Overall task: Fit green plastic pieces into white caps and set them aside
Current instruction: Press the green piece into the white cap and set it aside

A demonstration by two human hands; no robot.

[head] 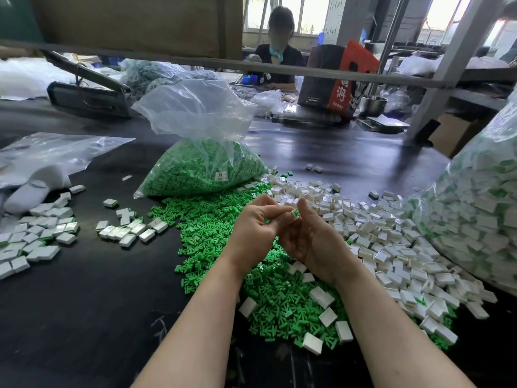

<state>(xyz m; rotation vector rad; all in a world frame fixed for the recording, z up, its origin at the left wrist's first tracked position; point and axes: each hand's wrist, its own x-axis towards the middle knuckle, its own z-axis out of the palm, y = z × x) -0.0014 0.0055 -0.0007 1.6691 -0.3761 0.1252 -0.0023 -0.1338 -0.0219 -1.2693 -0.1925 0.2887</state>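
On the dark table [84, 303], finished caps [36, 236] lie at the left, then a clear bag of green pieces [201, 163]. Mid-table, the left hand [251, 231] and right hand [310, 239] meet, fingers curled, pinching one white cap [294, 214] (green showing at its edge) above loose green pieces [274, 298]. White caps [391, 242] spread rightward.

Between your fingertips sits one white cap [294, 214] with a bit of green showing at it. Loose green pieces [212, 219] lie heaped below, loose white caps [372, 228] to their right, and filled caps [42, 233] scattered far left.
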